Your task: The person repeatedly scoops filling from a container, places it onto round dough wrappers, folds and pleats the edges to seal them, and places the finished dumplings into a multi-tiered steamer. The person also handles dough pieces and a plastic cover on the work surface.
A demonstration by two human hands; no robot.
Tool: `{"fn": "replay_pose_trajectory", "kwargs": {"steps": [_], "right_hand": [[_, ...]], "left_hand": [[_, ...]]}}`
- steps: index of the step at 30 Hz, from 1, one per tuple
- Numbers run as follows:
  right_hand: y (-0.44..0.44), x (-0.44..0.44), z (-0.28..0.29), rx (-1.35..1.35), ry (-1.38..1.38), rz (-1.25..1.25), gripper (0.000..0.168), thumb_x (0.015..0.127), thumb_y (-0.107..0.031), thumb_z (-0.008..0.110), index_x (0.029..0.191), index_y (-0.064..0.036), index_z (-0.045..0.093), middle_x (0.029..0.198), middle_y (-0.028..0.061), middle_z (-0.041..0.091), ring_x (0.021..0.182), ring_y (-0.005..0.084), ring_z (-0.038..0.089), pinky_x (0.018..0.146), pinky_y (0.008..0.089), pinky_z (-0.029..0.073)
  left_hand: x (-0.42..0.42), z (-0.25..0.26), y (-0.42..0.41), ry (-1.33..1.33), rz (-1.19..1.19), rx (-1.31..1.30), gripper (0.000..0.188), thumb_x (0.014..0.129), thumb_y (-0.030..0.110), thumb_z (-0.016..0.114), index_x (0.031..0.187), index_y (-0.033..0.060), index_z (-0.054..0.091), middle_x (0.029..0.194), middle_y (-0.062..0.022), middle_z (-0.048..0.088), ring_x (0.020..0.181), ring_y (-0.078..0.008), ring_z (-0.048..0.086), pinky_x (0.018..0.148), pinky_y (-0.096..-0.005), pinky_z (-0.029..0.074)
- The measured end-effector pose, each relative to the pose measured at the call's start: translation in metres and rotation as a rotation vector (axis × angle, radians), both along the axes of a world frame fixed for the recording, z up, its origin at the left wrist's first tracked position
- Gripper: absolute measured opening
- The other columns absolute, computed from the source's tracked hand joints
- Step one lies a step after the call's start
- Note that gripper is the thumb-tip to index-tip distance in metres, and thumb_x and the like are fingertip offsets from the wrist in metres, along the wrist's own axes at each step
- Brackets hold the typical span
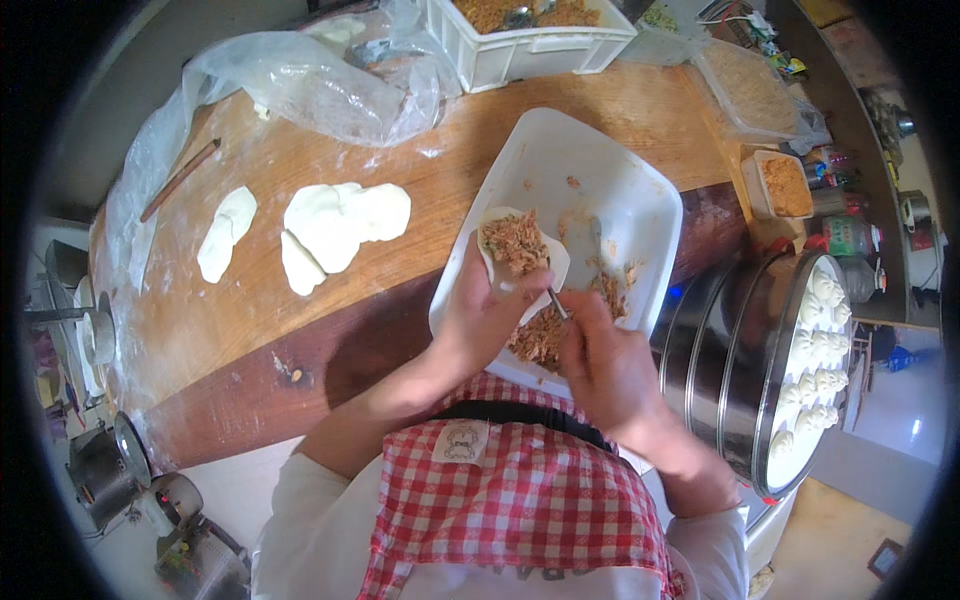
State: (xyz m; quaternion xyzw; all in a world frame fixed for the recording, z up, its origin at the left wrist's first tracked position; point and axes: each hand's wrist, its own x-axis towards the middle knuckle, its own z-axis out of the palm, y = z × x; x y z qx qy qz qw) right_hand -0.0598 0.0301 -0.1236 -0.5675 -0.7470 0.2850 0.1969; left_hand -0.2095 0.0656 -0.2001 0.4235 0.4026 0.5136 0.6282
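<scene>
On my left hand rests a round dough wrapper, heaped with minced filling. My right hand grips the handle of a metal spoon, whose far end meets the filling on the wrapper. Both hands are over a white plastic tub. More minced filling lies at the tub's near end, partly hidden by my hands. A second utensil, thin and metal, appears to lean inside the tub. Left of the tub, overlapping dough wrappers and a smaller pair lie on the wooden table.
Stacked steamers stand at the right, topped with rows of pleated buns. A rolling pin and clear plastic sheeting lie at the left and back. A white crate of filling and a small tub sit farther off.
</scene>
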Motion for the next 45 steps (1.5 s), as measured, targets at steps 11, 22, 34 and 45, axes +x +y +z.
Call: {"fn": "replay_pose_trajectory", "kwargs": {"steps": [11,22,34,45], "right_hand": [[0.02,0.057,-0.019,0.277,-0.083,0.007,0.018,0.091,-0.007,0.057,0.108,0.001,0.061,0.089,0.0155,0.066,0.078,0.0229,0.066,0.067,0.0367,0.052],[0.031,0.051,-0.017,-0.211,0.426,-0.099,0.014,0.088,-0.002,0.061,0.102,0.0,0.06,0.081,0.0128,0.06,0.077,0.0237,0.062,0.068,0.0327,0.047],[0.032,0.058,0.006,0.065,0.157,0.267,0.022,0.087,-0.004,0.061,0.109,-0.002,0.058,0.09,0.0167,0.062,0.084,0.0375,0.06,0.07,0.0425,0.048],[0.028,0.06,0.011,0.018,0.079,0.314,0.029,0.084,-0.005,0.061,0.113,-0.003,0.056,0.09,0.0179,0.062,0.087,0.0382,0.061,0.073,0.0421,0.049]], "left_hand": [[-0.017,-0.007,0.011,-0.589,-0.177,-0.367,0.046,0.092,0.001,0.05,0.137,0.004,0.038,0.124,-0.0098,0.054,0.113,-0.0181,0.054,0.097,-0.0348,0.046],[0.011,0.012,-0.012,-0.145,-0.31,-0.223,0.043,0.092,-0.001,0.051,0.134,0.0055,0.044,0.124,-0.0079,0.056,0.113,-0.0147,0.053,0.097,-0.0285,0.044],[-0.012,0.012,0.013,-0.544,-0.636,-0.45,0.045,0.091,0.002,0.048,0.135,0.0016,0.045,0.125,-0.0113,0.056,0.116,-0.0186,0.053,0.1,-0.0315,0.042],[0.017,0.032,0.016,0.047,-0.67,-0.501,0.039,0.088,0.002,0.045,0.126,-0.0008,0.053,0.118,-0.014,0.058,0.104,-0.0235,0.06,0.091,-0.0343,0.051]]}}
